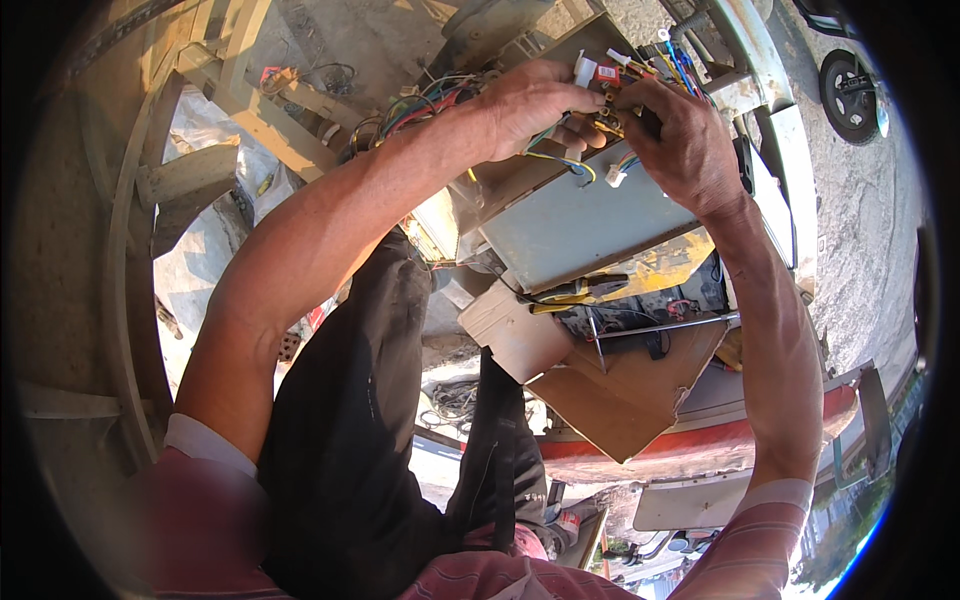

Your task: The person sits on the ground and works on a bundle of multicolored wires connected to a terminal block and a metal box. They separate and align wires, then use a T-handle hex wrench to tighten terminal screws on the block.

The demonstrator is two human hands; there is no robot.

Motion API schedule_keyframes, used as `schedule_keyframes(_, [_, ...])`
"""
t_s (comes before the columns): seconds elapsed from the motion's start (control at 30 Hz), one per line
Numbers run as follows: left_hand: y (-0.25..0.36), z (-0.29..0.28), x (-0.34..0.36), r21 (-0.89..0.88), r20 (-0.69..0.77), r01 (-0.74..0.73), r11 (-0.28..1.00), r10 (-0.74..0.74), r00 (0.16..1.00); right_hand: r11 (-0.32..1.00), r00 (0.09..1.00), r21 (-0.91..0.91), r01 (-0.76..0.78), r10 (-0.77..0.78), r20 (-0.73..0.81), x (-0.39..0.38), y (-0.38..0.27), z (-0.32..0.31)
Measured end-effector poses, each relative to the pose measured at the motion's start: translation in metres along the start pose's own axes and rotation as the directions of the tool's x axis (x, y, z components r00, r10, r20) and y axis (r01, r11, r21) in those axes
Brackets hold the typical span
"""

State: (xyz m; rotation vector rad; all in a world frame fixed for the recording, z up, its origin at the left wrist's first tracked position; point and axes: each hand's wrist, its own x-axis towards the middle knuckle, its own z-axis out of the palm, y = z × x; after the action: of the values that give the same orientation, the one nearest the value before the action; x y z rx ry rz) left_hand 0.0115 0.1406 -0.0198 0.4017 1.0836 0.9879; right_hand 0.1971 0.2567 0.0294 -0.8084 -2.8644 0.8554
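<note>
My left hand point(535, 108) and my right hand point(682, 138) meet over a tangle of wires at the top middle. The left hand's thumb and forefinger pinch together, and its other fingers curl under. My right hand's fingers are bent inward, their tips close to the left ones. What either hand pinches is hidden by the fingers. Around them show small brass-coloured terminals, a white plug connector point(585, 68), a red-labelled piece point(607, 73) and several coloured wires point(680, 68). A second white connector point(615, 176) hangs below, over a grey metal box point(575, 218).
A wire bundle point(432, 104) lies behind my left forearm. Nearer me are yellow-handled pliers point(590, 287), cardboard pieces point(620, 395) and a thin metal rod point(670, 327). A wooden frame point(270, 125) stands at left, a pale metal post point(755, 50) at right, with a wheel point(848, 97) beyond.
</note>
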Motion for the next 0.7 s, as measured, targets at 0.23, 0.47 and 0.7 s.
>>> schedule_keyframes(0.23, [0.0005,0.0007,0.0010,-0.004,0.016,-0.028,1.000,0.028,0.999,1.000,0.996,-0.006,0.025,-0.026,-0.082,-0.0013,-0.0018,0.0045])
schedule_keyframes(0.47, [0.0012,0.0010,-0.0005,-0.010,-0.007,-0.018,1.000,0.018,1.000,0.997,0.999,-0.055,-0.049,0.049,-0.008,-0.0009,-0.0029,0.0005])
schedule_keyframes(0.7, [0.0005,-0.0006,0.0006,-0.009,0.013,-0.023,1.000,0.023,1.000,1.000,1.000,-0.027,-0.008,0.007,-0.027,0.0000,-0.0033,0.0016])
